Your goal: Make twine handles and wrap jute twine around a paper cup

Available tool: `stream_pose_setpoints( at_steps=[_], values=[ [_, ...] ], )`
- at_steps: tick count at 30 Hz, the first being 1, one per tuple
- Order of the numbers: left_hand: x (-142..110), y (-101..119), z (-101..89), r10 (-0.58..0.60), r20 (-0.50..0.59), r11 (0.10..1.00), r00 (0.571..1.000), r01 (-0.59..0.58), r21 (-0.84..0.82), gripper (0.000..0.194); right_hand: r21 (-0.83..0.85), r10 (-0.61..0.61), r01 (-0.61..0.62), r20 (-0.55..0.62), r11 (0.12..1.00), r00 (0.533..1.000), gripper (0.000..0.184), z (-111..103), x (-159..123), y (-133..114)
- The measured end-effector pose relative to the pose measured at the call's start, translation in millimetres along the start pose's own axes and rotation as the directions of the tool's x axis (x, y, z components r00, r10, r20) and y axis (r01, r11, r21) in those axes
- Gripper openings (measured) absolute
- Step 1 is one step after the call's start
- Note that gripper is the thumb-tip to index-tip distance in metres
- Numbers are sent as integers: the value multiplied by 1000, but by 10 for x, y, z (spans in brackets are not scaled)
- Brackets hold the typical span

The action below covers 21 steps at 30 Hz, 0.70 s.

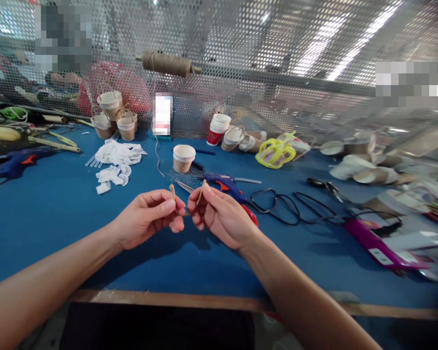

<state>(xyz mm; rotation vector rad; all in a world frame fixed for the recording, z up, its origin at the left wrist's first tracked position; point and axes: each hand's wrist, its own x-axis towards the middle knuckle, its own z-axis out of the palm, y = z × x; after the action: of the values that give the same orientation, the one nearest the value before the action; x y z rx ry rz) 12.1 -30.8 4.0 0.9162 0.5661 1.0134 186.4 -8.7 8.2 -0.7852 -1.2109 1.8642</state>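
- landmark: the small pot (183, 163), upright on the blue surface (58, 218); all places below are read from it.
- my left hand (150, 214): thumb and fingers pinched on one end of a short twine piece (173, 192), nearer to me than the pot and slightly left.
- my right hand (224, 214): pinching the other end, nearer to me than the pot and slightly right.
- twine piece: on the near side of the pot, bent in a u between both hands, both tips pointing up.
- scissors (184, 187): near side of the pot, partly hidden by my right hand.
- blue glue gun (230, 188): right of the pot, nearer to me.
- white lace scraps (119, 152): left of the pot.
- twine spool (166, 64): beyond and above the pot.
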Motion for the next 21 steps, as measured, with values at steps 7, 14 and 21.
stream_pose_setpoints(
  at_steps=[7,14,21],
  values=[
    [-16,30,-17,70,-103,965,992,-41,260,14,-679,-613,355,-177,642,770,20,-27,-7,4],
    [-24,66,-21,31,-79,910,996,4,415,21,-798,-669,519,208,306,714,20,21,-95,-40],
    [-20,64,-60,-33,-82,909,996,64,413,25,-795,-648,547,274,264,711,19,12,-100,-25]
  ],
)
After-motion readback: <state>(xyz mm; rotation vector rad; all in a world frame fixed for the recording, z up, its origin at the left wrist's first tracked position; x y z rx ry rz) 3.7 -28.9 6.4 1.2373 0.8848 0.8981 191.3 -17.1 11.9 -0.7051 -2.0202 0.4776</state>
